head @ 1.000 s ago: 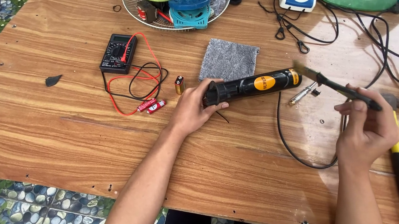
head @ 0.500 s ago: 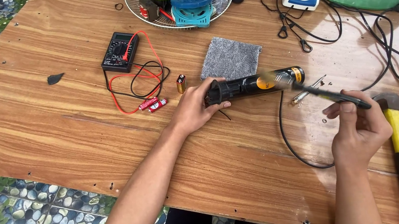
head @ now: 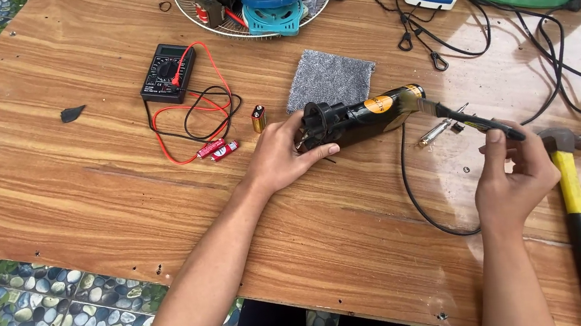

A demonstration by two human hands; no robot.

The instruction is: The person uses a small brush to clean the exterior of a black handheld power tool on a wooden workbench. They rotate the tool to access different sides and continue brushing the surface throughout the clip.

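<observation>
Hands work over a wooden table [head: 85,190] in the head view, the only one we have. We see the left hand [head: 278,155] with its fingers wrapped around the rear end of a black cylindrical tool [head: 363,116] that lies on the wood; the thumb runs along the near side and the fingertips press the end cap. The right hand [head: 514,182] pinches a thin dark brush [head: 480,123] between thumb and forefinger, the other fingers curled loosely beneath. The brush tip reaches the tool's front end, though we cannot quite tell whether it touches. Just beyond the right fingers lies a hammer [head: 576,200] with a yellow and black handle. Past the left fingertips sit a grey cloth pad [head: 330,77], a small battery [head: 258,118] and a black multimeter [head: 167,72] with red leads.
</observation>
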